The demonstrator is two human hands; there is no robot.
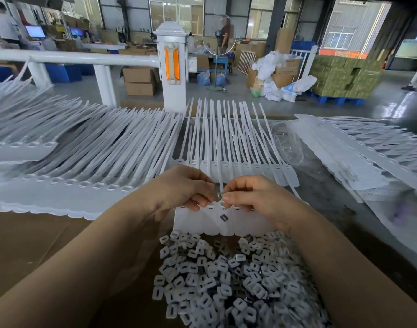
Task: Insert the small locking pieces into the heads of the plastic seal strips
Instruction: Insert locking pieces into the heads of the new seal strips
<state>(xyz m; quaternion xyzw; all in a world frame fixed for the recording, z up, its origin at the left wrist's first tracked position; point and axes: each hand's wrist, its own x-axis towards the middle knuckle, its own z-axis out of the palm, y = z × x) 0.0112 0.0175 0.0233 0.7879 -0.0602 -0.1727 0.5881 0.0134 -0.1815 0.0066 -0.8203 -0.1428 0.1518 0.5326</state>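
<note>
Right now my left hand [186, 188] and right hand [252, 197] pinch one locking piece [218, 197] together, just above the strip head [222, 204]; strips run far from me across the counter [37, 237].

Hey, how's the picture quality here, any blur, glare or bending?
Head view: the white rail bows from wide-angle distortion; glare sheens the floor at right; the pile of small pieces blurs toward the bottom edge; both hands look fairly sharp.
</note>
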